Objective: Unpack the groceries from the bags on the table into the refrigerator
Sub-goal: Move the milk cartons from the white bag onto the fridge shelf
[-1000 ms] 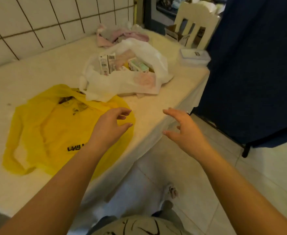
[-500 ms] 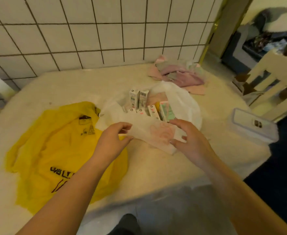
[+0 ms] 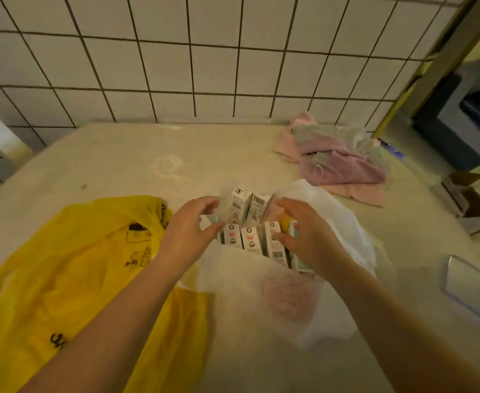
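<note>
Both hands were at the mouth of the white bag (image 3: 287, 296), which lay on the surface (image 3: 136, 165) in front of the person. The left hand (image 3: 189, 232) sat at the bag's left edge with its fingers curled toward the cartons; motion blur hid whether its grip had closed on the plastic or on a carton, so I cannot tell. The right hand (image 3: 308, 236) reached in from the right, fingers bent around the rightmost of the front cartons, its thumb against the carton's near face, though the blur left the hold somewhat uncertain.

Inside the bag stood a group of small white cartons (image 3: 250, 239) with printed labels and barcodes: a front row of three or four between the hands and two more just behind them (image 3: 248, 204), upright or slightly tilted.

To the left, a flattened yellow bag (image 3: 71, 268) with black print lay on the surface, partly under the left forearm. A crumpled pink cloth (image 3: 343, 163) rested near the tiled wall (image 3: 204, 61) at the far right. A clear lidded container (image 3: 471, 287) sat at the right edge.
</note>
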Motion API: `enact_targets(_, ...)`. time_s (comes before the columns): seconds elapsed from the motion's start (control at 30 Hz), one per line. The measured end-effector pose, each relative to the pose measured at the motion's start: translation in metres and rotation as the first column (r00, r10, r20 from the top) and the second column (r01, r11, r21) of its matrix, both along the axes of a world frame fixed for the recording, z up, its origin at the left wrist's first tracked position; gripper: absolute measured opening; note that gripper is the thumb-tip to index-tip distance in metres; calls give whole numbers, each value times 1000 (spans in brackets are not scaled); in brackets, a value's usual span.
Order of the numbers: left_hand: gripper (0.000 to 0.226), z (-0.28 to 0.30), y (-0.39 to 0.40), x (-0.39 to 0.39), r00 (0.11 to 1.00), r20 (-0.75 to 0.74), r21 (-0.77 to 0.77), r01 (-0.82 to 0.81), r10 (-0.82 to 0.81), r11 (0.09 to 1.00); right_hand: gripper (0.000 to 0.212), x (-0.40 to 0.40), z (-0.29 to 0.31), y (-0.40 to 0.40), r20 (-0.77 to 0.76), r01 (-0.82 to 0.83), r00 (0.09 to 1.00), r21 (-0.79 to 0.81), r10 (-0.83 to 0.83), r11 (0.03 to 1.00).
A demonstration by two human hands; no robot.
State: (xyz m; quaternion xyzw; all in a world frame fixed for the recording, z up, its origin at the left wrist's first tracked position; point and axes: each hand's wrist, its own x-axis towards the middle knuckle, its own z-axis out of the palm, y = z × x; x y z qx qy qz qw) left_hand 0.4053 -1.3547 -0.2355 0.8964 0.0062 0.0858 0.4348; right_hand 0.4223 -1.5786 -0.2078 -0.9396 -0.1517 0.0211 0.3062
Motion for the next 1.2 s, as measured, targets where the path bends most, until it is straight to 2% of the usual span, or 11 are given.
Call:
enact_targets(0.17,51,-8,-7,45,997,-50,150,64,-57,987,34,47,-4,2,7,-83,996,-242,88,967)
enact_targets(0.27,61,-16,-12,71,986,-96,276,155,-133,949,33,72,-7,2,-35,-153,988,-402,152,903)
enact_targets(0.33,72,-22,-15,82,971,-164,308,219,-175,926,35,85,-9,3,-58,-205,977,-530,206,823)
enact_targets(0.37,76,-25,-16,86,963,-194,315,243,-189,917,38,91,-11,3,-70,-204,978,-535,197,820)
enact_targets(0.5,87,-39,-15,101,948,-260,297,258,-182,919,44,112,-19,0,-44,-105,994,-402,96,910)
enact_targets(0.6,95,-42,-15,112,934,-306,257,269,-186,928,48,128,-30,-1,-7,-78,997,-364,82,928)
enact_targets(0.7,104,-41,-17,121,901,-351,228,345,-254,911,48,142,-41,-1,-14,-66,998,-374,66,925)
enact_targets(0.97,122,-69,-11,133,820,-488,150,416,-299,897,46,161,-76,-2,-258,-133,966,-385,32,913)
enact_targets(1.1,113,-74,-11,129,848,-443,117,376,-291,919,44,157,-77,-3,-306,-126,952,-325,22,937)
enact_targets(1.2,111,-69,-8,125,916,-312,83,290,-251,953,50,148,-70,-4,-209,-17,978,-105,-5,994)
